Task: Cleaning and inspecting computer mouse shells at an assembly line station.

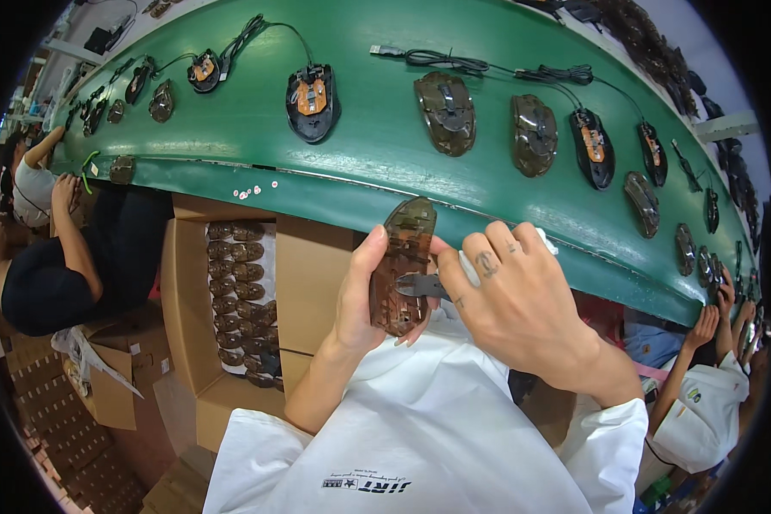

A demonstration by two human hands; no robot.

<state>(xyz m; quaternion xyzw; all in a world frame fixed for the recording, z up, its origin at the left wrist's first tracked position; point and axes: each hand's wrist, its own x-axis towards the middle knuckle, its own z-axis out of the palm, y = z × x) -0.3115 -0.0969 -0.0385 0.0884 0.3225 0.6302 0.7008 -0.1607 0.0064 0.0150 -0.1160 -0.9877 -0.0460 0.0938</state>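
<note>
The see-through brown mouse shell point(398, 267) is being held up in front of the person's chest, by the near edge of the counter point(360, 158). The left hand point(357, 295) is gripping it by the sides, thumb along one edge. The right hand point(522, 313) is clasping a dark cutter-like tool point(421, 286), its nose lying across the shell's lower half; from here I can't tell whether it's biting anything. For clean work, I'd say the left hand should be bracing the shell without flexing it, and the nose should be nipping small, sparing the outer skin. Beyond, half-built mice point(311, 96) are lying on the counter; leftward, an open carton point(187, 308) is holding more shells point(248, 272).
</note>
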